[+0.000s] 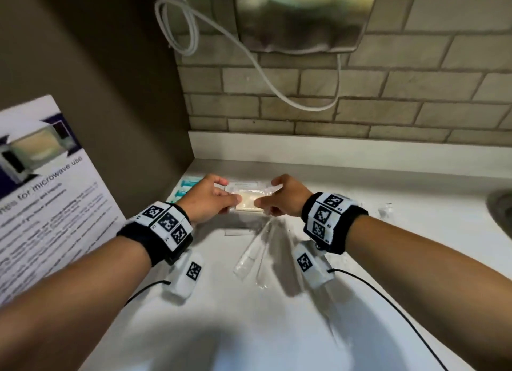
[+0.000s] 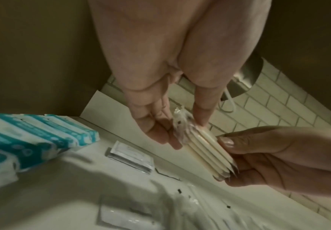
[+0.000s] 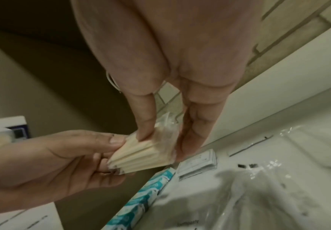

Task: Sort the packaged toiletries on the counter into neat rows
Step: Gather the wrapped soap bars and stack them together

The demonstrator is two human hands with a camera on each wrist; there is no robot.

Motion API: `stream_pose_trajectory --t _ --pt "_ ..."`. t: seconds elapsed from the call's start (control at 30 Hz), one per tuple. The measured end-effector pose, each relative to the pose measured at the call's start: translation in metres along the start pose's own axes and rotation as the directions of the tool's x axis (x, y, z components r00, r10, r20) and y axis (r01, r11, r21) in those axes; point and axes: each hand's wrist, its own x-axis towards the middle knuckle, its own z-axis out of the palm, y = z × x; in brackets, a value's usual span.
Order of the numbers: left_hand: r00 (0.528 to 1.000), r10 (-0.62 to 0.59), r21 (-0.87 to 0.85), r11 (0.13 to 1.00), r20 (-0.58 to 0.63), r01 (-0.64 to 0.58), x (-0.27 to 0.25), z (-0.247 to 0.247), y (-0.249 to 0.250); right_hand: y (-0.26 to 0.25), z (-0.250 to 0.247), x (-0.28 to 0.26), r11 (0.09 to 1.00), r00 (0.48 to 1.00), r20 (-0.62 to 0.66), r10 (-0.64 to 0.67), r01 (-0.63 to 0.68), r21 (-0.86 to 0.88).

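Both hands hold one stack of cream packets in clear wrap just above the white counter, near its back left corner. My left hand pinches the stack's left end between thumb and fingers. At the right end my right hand pinches it the same way. Teal-and-white packs lie side by side against the left wall. Flat white sachets lie on the counter under the stack.
Long clear-wrapped items lie loose on the counter in front of my hands. A small clear piece sits to the right, near a sink edge. A microwave notice leans at left. A metal wall unit with a cable hangs above.
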Motion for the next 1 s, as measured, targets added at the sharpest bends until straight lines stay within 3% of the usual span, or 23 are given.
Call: stream_pose_trajectory --t 0.27,0.4,0.63,1.0 --pt "0.987 -0.157 0.266 0.953 0.021 0.146 0.058 -0.01 -0.026 -0.001 0.036 0.058 0.944 0.984 -0.093 0.153 -0.173 -0.281" --pt "0.975 -0.212 0.312 0.933 0.063 0.182 0.076 -0.005 -0.035 0.005 0.044 0.075 0.894 0.971 -0.105 0.215 -0.239 -0.378" --pt "0.968 -0.23 0.456 0.875 0.099 0.161 0.097 -0.008 -0.04 0.004 0.051 0.09 0.842 0.964 -0.134 0.23 -0.266 -0.469" --pt "0.977 -0.199 0.644 0.757 0.073 0.106 0.097 -0.011 -0.029 0.002 0.055 0.097 0.845 0.964 -0.11 0.24 -0.264 -0.465"
